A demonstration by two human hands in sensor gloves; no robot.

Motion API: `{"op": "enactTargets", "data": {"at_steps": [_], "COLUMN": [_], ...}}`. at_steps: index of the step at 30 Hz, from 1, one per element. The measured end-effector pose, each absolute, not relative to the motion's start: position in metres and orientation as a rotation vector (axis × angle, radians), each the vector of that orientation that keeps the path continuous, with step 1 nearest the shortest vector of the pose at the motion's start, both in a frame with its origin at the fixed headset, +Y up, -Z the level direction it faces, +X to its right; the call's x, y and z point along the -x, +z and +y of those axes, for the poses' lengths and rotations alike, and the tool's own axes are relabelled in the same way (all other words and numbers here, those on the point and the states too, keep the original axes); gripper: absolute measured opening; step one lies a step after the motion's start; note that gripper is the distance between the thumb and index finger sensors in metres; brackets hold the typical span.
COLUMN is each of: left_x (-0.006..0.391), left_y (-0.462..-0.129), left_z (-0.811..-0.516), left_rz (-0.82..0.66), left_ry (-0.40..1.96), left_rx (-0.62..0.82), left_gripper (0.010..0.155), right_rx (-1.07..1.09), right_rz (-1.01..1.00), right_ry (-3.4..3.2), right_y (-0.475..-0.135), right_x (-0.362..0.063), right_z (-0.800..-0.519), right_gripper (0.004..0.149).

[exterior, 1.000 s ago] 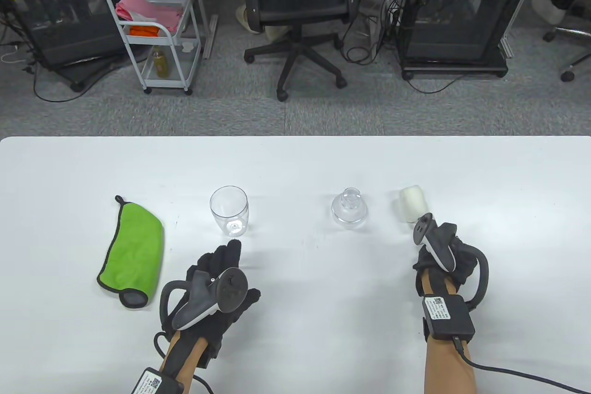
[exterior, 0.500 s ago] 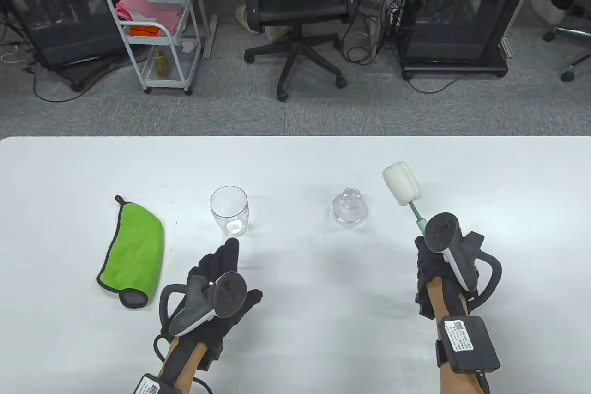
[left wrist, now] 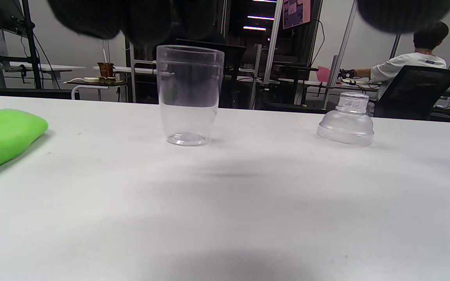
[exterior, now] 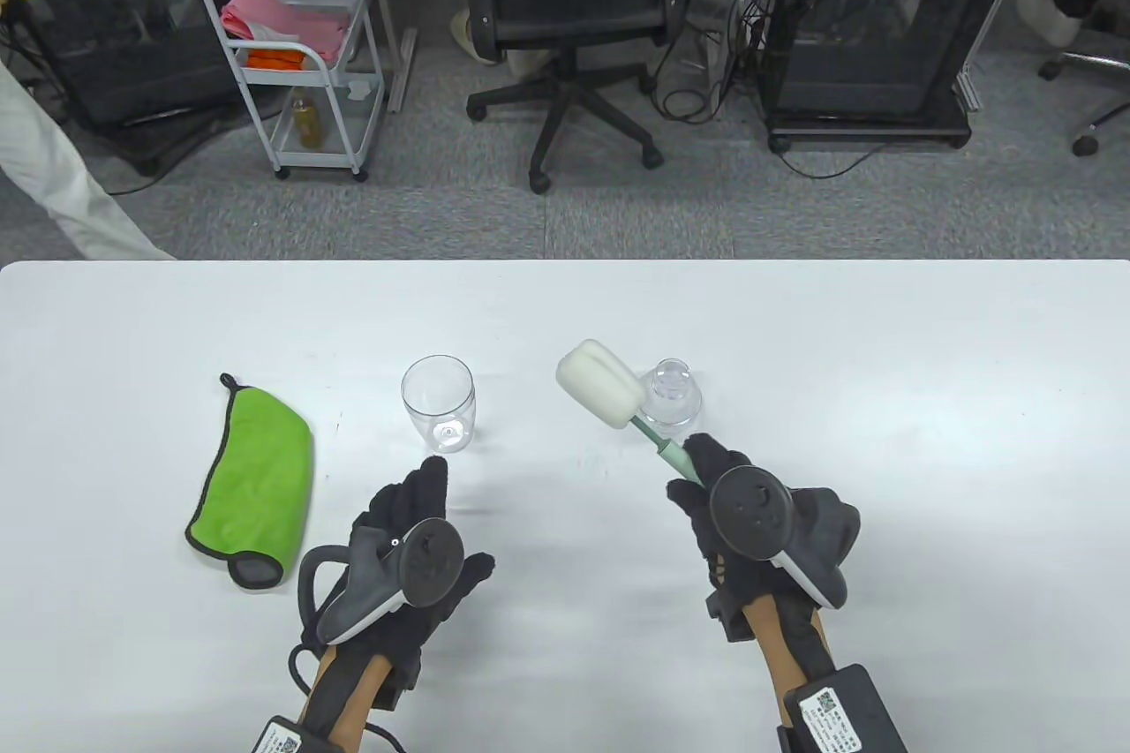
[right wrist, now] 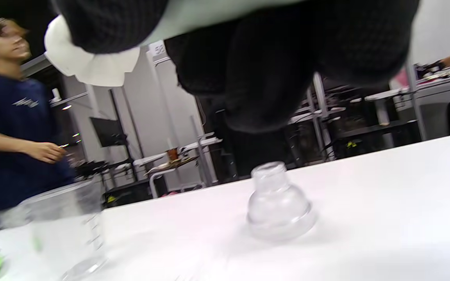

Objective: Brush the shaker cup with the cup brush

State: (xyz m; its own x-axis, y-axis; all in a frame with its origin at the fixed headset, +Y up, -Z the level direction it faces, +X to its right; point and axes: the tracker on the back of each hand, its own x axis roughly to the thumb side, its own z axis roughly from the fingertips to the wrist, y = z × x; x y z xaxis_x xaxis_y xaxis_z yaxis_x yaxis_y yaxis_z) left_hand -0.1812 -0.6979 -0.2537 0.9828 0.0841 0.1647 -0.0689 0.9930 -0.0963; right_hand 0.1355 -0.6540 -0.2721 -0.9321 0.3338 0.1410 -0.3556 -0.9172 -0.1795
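Note:
The clear shaker cup [exterior: 438,402] stands upright and empty on the white table; it also shows in the left wrist view [left wrist: 189,95] and, blurred, in the right wrist view [right wrist: 66,230]. My right hand [exterior: 715,488] grips the green handle of the cup brush, whose white sponge head [exterior: 598,383] is raised and points up and left, between the cup and the clear lid [exterior: 669,398]. The sponge head shows at the top of the right wrist view [right wrist: 92,62]. My left hand [exterior: 415,515] is empty, fingers stretched toward the cup, a little short of it.
A green cloth [exterior: 256,475] lies at the left of the table, also in the left wrist view [left wrist: 2,136]. The lid stands right of the cup [left wrist: 346,121] [right wrist: 279,203]. An office chair [exterior: 574,11] and a cart [exterior: 291,56] stand beyond the table's far edge.
My right hand has lifted the cup brush from the table at the right and carried it left, past the lid toward the cup. My left hand has barely moved.

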Motion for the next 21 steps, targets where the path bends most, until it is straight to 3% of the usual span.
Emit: {"op": "enactTargets", "data": {"at_steps": [6,12,15,21], "left_x": [0.195,0.224,0.232,0.245], "left_y": [-0.258,-0.268,-0.288,-0.337], "left_z": [-0.7,-0.719,-0.737,-0.754], "left_rz": [-0.029,0.178,0.16,0.144], "left_ry": [0.088,0.314,0.443,0.777], "left_rx": [0.086,0.098,0.154,0.12], "left_gripper": [0.098,0.099,0.109,0.126], "right_rx": [-0.215,-0.236,-0.222,-0.237], "right_rz": [-0.118,-0.069,-0.076,-0.1], "right_ry": [2.792,2.777,2.763,2.752], "right_y": [-0.273,-0.274,-0.275,-0.273], "right_x": [-0.124,-0.13,-0.135,-0.135], "right_z": [-0.691,-0.701,-0.703,-0.7], "right_gripper": [0.056,0.054,0.054,0.055]}}
